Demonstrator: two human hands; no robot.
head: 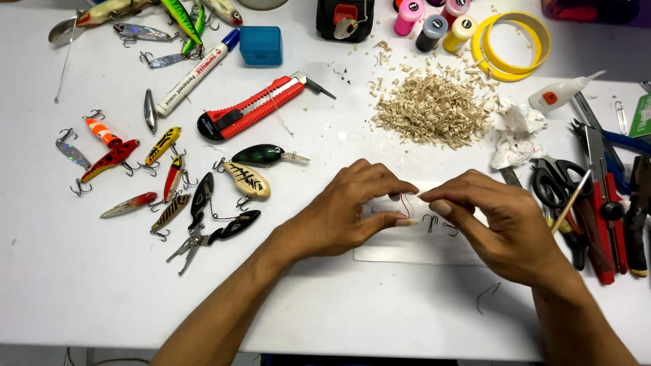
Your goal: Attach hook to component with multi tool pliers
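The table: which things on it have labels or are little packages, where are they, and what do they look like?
White marker pen with a blue cap: far left, lying slanted, dark printing along its barrel.
Small blue plastic box: far middle, square, plain.
Three little bottles, pink, dark and yellow: far edge, round printed caps.
White glue bottle with an orange label: far right, lying down.
Green printed packet: right edge, mostly cut off.

Over a white table [81, 285], the left hand [346, 210] and right hand [498, 227] meet fingertip to fingertip, pinching a thin red thread [405, 203] above small dark treble hooks [434, 222]. Painted fishing lures [169, 179] and black pliers [213, 234] lie to the left; a pile of wood shavings [434, 108] sits behind.
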